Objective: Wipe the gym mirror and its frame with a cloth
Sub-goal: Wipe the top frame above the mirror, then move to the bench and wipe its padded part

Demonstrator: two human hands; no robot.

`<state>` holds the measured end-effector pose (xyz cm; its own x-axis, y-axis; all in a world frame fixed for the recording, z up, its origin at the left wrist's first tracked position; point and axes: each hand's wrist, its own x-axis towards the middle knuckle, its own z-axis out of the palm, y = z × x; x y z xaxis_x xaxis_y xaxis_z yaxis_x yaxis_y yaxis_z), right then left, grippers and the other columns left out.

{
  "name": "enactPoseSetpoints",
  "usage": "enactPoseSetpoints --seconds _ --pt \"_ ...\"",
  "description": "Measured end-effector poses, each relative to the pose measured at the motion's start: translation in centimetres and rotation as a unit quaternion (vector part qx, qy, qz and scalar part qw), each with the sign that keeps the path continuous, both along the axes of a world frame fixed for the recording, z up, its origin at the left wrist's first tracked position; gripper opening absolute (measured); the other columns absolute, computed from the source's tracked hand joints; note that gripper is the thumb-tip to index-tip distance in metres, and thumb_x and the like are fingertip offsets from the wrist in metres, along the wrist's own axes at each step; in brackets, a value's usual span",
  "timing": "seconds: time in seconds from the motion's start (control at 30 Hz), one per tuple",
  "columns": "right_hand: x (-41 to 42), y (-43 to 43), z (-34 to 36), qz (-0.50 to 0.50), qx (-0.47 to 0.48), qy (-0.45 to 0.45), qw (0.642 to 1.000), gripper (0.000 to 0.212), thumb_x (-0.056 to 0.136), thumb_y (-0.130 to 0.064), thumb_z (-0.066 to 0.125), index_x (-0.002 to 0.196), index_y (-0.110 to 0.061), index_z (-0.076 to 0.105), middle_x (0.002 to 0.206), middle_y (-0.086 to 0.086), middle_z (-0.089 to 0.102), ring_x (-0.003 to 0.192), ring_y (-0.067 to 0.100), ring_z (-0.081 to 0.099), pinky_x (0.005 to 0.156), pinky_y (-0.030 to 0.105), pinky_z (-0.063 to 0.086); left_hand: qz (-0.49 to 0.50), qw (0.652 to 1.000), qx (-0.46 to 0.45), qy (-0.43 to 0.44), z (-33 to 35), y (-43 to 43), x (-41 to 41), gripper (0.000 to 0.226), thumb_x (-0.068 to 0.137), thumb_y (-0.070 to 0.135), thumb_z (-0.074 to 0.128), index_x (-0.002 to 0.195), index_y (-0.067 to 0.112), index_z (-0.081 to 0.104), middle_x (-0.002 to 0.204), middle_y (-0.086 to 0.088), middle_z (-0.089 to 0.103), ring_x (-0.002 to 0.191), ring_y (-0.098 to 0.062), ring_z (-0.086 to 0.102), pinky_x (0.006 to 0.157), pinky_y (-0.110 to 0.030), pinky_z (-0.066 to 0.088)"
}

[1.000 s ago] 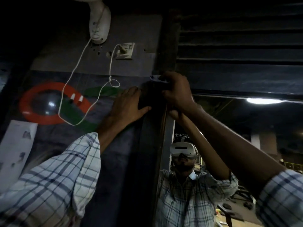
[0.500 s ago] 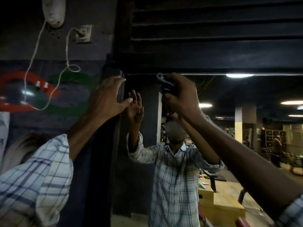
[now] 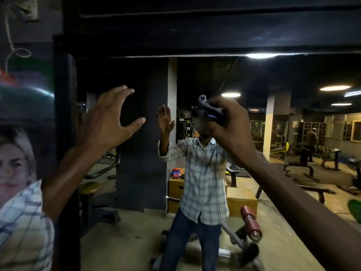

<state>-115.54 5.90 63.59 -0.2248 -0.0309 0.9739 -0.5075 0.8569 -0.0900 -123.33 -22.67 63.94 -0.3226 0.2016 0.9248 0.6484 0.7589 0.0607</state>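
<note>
head view, right hand (image 3: 229,130) fingers gripping cloth (image 3: 208,112), left hand (image 3: 111,122) spread

Only visible through the mirror (image 3: 195,79): a tan floor (image 3: 121,241) carries everything. The reflected person (image 3: 203,182) stands on it. Stepped wooden boxes (image 3: 242,202) sit just behind, with a small red-blue item (image 3: 175,173) on the upper top. A round stool (image 3: 89,187) is at left, near the dark pillar (image 3: 140,173). A machine with a maroon roller pad (image 3: 251,222) is in front at right. Flat benches (image 3: 298,169) are further right.
</note>
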Motion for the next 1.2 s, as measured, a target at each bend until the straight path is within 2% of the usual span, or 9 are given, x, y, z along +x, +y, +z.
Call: enactPoseSetpoints --seconds 0.2,0.37,0.47,0.6,0.73,0.87,1.0,1.1,1.2 --pt "6.4 6.4 -3.6 -0.023 -0.02 -0.018 0.999 0.031 0.078 -0.017 0.068 0.109 -0.02 0.067 0.101 -0.01 0.061 0.09 0.007 0.058 0.077 0.037 0.055 0.011 0.999 -0.041 -0.031 -2.4 5.0 6.7 0.082 0.089 0.052 0.072 0.157 0.021 0.038 0.165 -0.004 0.035 0.15 -0.027 0.035 0.12 -0.053 0.03" --pt "9.3 8.0 -5.7 -0.013 -0.039 -0.019 0.999 0.031 0.077 -0.018 0.07 0.108 -0.019 0.069 0.099 -0.006 0.064 0.091 0.012 0.059 0.077 0.043 0.054 0.033 0.998 -0.045 -0.033 -4.0 5.2 11.8 0.081 0.089 0.055 0.07 0.156 0.023 0.038 0.164 -0.002 0.036 0.149 -0.025 0.036 0.118 -0.051 0.033" --pt "10.7 6.7 -6.7 0.019 -0.042 -0.019 0.999 0.025 0.082 -0.018 0.073 0.106 -0.018 0.07 0.097 -0.005 0.066 0.088 0.011 0.058 0.074 0.036 0.052 0.062 0.997 -0.045 -0.032 -5.0 4.0 15.6 0.081 0.088 0.054 0.071 0.155 0.022 0.04 0.163 -0.003 0.038 0.148 -0.025 0.037 0.117 -0.05 0.033" --pt "13.0 2.9 -8.2 0.093 -0.036 -0.029 0.995 0.019 0.085 -0.028 0.07 0.101 -0.019 0.07 0.095 -0.008 0.065 0.087 0.009 0.06 0.074 0.028 0.05 0.114 0.992 -0.041 -0.046 -7.1 0.9 22.1 0.083 0.088 0.057 0.072 0.155 0.022 0.039 0.163 -0.002 0.038 0.147 -0.026 0.039 0.116 -0.05 0.034" --pt "15.8 -2.6 -10.2 0.177 -0.018 -0.071 0.981 0.022 0.08 -0.02 0.072 0.102 -0.019 0.07 0.098 -0.004 0.067 0.089 0.011 0.061 0.074 0.032 0.051 0.19 0.98 -0.036 -0.053 -9.7 -3.7 30.5 0.085 0.083 0.067 0.058 0.151 0.017 0.045 0.155 -0.009 0.048 0.139 -0.032 0.047 0.112 -0.049 0.039" --pt "20.2 -9.6 -12.6 0.302 -0.001 -0.112 0.947 0.026 0.081 -0.028 0.066 0.105 -0.018 0.071 0.099 -0.009 0.064 0.089 0.008 0.061 0.075 0.022 0.049 0.282 0.956 -0.017 -0.075 -12.9 -8.2 40.9 0.079 0.084 0.06 0.065 0.147 0.016 0.05 0.151 -0.009 0.052 0.137 -0.03 0.05 0.112 -0.042 0.04" --pt "25.2 -17.7 -16.0 0.424 0.003 -0.172 0.889 0.021 0.084 -0.025 0.075 0.104 -0.02 0.071 0.099 -0.004 0.069 0.091 0.018 0.067 0.077 0.044 0.055 0.389 0.913 0.016 -0.123 -16.1 -11.8 53.5 0.078 0.086 0.061 0.065 0.149 0.02 0.046 0.154 -0.007 0.049 0.137 -0.029 0.049 0.11 -0.044 0.043" --pt "31.1 -23.8 -18.6 0.509 0.017 -0.185 0.84 0.014 0.09 -0.027 0.076 0.1 -0.018 0.071 0.096 -0.001 0.071 0.089 0.018 0.068 0.076 0.041 0.055 0.479 0.865 0.04 -0.145 -18.6 -13.7 63.8 0.078 0.087 0.063 0.063 0.149 0.017 0.049 0.154 -0.007 0.05 0.139 -0.029 0.048 0.111 -0.045 0.042" --pt "38.0 -28.7 -21.3 0.582 0.036 -0.216 0.783 0.017 0.09 -0.032 0.077 0.097 -0.018 0.07 0.094 0.001 0.071 0.087 0.017 0.068 0.075 0.039 0.054 0.552 0.812 0.079 -0.174 -21.3 -13.6 74.4 0.078 0.086 0.059 0.066 0.149 0.017 0.049 0.153 -0.006 0.05 0.14 -0.028 0.048 0.112 -0.045 0.042"
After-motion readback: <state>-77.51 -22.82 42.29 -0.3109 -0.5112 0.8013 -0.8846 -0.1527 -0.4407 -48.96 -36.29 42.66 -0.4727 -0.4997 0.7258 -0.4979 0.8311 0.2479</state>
